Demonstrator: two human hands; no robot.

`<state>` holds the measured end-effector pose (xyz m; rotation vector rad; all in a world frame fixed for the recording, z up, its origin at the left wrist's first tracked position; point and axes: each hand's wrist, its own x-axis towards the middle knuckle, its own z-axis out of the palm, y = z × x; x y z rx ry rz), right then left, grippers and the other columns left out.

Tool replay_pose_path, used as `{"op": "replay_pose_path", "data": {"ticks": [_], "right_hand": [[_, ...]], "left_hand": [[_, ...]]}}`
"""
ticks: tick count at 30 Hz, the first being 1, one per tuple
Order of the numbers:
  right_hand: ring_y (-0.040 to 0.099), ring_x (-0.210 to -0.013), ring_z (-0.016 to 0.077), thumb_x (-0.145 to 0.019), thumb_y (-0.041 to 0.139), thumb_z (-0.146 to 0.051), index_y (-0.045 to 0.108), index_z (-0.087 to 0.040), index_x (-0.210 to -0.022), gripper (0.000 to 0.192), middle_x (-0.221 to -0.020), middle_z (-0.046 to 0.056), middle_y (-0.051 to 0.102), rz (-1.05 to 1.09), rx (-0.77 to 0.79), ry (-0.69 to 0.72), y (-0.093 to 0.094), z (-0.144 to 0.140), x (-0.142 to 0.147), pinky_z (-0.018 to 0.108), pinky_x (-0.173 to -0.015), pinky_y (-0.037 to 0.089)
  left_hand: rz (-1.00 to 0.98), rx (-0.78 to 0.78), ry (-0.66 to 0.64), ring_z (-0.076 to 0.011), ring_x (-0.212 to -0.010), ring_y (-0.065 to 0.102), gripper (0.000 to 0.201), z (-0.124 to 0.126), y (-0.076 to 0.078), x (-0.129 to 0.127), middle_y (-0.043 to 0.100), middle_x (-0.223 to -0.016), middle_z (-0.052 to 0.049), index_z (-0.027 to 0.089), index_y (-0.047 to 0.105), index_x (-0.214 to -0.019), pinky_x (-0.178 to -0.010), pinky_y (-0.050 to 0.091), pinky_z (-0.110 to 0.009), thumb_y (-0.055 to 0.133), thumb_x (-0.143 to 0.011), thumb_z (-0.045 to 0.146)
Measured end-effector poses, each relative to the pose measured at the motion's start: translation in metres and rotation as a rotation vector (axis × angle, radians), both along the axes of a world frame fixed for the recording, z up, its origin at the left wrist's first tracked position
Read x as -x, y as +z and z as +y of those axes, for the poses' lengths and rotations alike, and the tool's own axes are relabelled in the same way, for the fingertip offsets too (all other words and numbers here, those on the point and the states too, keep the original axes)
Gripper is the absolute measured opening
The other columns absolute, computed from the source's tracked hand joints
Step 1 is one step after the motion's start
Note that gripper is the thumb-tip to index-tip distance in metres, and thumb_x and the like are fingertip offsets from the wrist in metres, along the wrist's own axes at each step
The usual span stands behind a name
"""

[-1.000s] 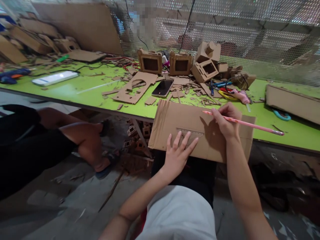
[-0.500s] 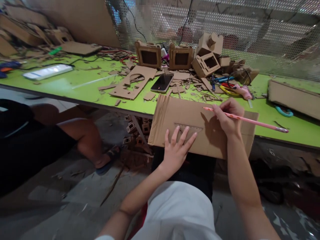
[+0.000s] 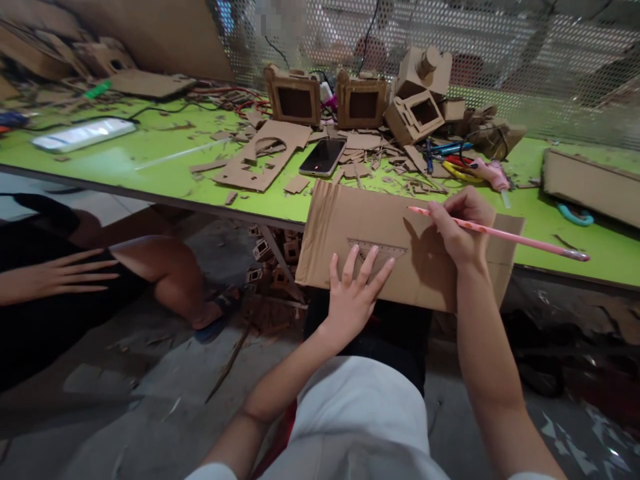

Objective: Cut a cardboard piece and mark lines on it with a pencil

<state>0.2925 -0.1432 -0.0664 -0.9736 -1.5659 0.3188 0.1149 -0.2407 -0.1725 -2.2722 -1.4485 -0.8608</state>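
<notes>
A brown cardboard sheet (image 3: 350,223) rests on my lap, its far edge against the green table (image 3: 150,167). My left hand (image 3: 353,297) lies flat with fingers spread, pressing a clear triangular ruler (image 3: 383,249) onto the sheet. My right hand (image 3: 460,230) grips a pink pencil (image 3: 520,238), its tip touching the cardboard just above the ruler's right end.
Another person sits at the left, a hand (image 3: 50,277) on a knee. On the table lie a black phone (image 3: 323,157), cardboard boxes with windows (image 3: 294,100), scraps, a pink glue gun (image 3: 493,175), cables, teal scissors (image 3: 575,215) and a cardboard strip (image 3: 590,180). A mesh fence stands behind.
The view has shifted slightly left and down. The other person's hand has come into view on the knee. My hands, ruler and pencil stay nearly in place on the cardboard.
</notes>
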Motion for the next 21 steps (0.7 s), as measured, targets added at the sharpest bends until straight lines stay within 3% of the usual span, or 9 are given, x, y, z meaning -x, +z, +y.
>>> {"op": "replay_pose_path", "data": {"ticks": [13, 21], "right_hand": [[0.038, -0.043, 0.0075, -0.077, 0.072, -0.035, 0.045, -0.021, -0.06, 0.034, -0.051, -0.007, 0.044, -0.048, -0.065, 0.011, -0.0026, 0.0033, -0.0022, 0.022, -0.041, 0.028], [0.041, -0.043, 0.0079, -0.076, 0.072, -0.04, 0.046, -0.02, -0.059, 0.037, -0.051, -0.006, 0.046, -0.046, -0.037, -0.008, -0.0029, 0.0021, -0.0025, 0.023, -0.042, 0.029]], "left_hand": [[0.01, -0.003, 0.008, -0.0338, -0.141, 0.027, 0.07, -0.0002, 0.0002, -0.0007, 0.042, -0.149, -0.007, 0.031, 0.04, -0.144, -0.116, 0.007, -0.058, 0.064, -0.079, 0.024], [-0.002, -0.047, 0.008, -0.0317, -0.146, 0.015, 0.068, 0.0009, -0.0016, -0.0013, 0.043, -0.149, -0.006, 0.03, 0.042, -0.143, -0.117, 0.006, -0.058, 0.065, -0.079, 0.02]]}}
